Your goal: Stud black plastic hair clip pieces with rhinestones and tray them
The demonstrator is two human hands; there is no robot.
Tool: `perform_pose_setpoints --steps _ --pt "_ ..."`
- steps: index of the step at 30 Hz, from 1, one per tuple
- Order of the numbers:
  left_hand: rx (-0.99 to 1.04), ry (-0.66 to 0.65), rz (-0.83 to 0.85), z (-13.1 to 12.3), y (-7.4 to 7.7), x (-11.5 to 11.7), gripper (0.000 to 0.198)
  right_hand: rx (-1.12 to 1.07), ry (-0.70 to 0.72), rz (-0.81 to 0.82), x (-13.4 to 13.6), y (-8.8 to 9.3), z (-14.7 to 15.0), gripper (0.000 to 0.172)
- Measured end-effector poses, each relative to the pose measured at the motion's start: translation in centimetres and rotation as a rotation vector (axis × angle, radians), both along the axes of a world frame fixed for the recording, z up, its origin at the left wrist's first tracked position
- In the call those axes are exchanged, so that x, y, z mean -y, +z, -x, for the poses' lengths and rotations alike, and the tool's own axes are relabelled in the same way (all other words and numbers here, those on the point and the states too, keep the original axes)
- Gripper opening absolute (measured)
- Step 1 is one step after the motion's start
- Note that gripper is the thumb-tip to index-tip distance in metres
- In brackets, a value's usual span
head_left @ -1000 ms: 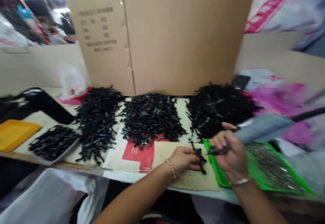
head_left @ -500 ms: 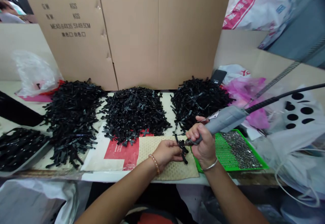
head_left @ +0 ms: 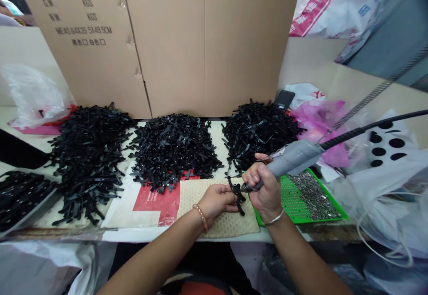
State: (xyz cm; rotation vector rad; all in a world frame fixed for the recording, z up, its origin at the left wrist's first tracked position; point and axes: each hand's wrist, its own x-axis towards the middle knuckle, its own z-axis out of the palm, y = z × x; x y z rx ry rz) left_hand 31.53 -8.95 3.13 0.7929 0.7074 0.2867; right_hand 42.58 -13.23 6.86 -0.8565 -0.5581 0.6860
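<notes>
My left hand (head_left: 219,202) is closed on a small black plastic bracket (head_left: 239,197) with several arms, above a beige textured mat (head_left: 214,228). My right hand (head_left: 265,188) is wrapped round a grey electric screwdriver (head_left: 289,161), tilted down to the left. Its tip meets the bracket; the exact contact point is too small to make out. Beside my right wrist lies a green tray (head_left: 287,203) with many small metal screws (head_left: 312,194). Behind my hands are a middle heap of black parts (head_left: 174,147) and a right heap of black parts (head_left: 261,134).
A tall cardboard box (head_left: 174,49) stands at the back. To the left are another heap of black parts (head_left: 90,152) and a filled tray (head_left: 23,201). A coiled spring (head_left: 374,89) and black cable (head_left: 368,130) run from the screwdriver to the upper right, over plastic bags (head_left: 391,152).
The whole view has shifted slightly, with everything a little further left. Both hands keep their hold, and the screwdriver tip stays at the bracket.
</notes>
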Motion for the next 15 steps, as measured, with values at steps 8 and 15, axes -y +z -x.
perform_pose_setpoints --steps 8,15 --pt "-0.001 -0.007 -0.001 0.03 -0.13 -0.06 0.022 0.046 -0.009 0.005 -0.12 -0.57 0.03 0.025" --pt "-0.012 -0.009 -0.009 0.00 -0.25 -0.03 0.022 0.071 -0.021 0.025 -0.19 -0.39 0.36 0.026"
